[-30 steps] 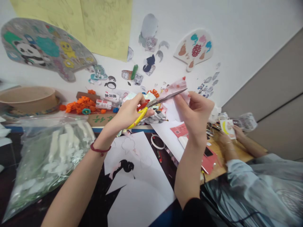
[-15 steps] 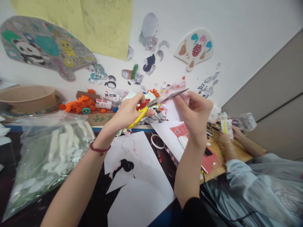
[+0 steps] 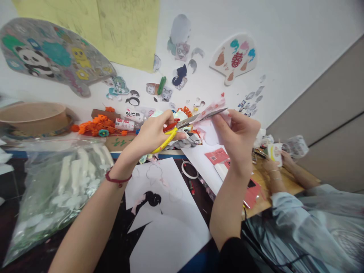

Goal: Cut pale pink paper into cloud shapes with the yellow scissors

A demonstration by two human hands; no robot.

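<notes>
Scissors sit gripped in left hand; right hand pinches floral paper; above them, white wall, fan reading 囍; below, dark tabletop.

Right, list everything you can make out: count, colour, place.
Scissors: one, yellow and red handles, centre
Patterned sheet: one, pink, against scissors
White paper: several sheets, white, on dark table
Cut-out figure: one, black and pink, on white paper
Bag: one, clear, table's left
Tub: one, brown, far left
Flowers: several, orange, beyond bag
Bottles: apparently two, white and red labels, by flowers
Yellow paper: count unclear, yellow, wall
Fan-shaped boards: two, grey and white, wall
Small cut-outs: many, mixed colours, wall
Ring: one, white, beside white paper
Co-worker's hands: two, bare, far right
Co-worker's sleeve: one, pale blue, lower right
Left hand: one, bare, on scissors
Right hand: one, bare, holding patterned sheet
</notes>
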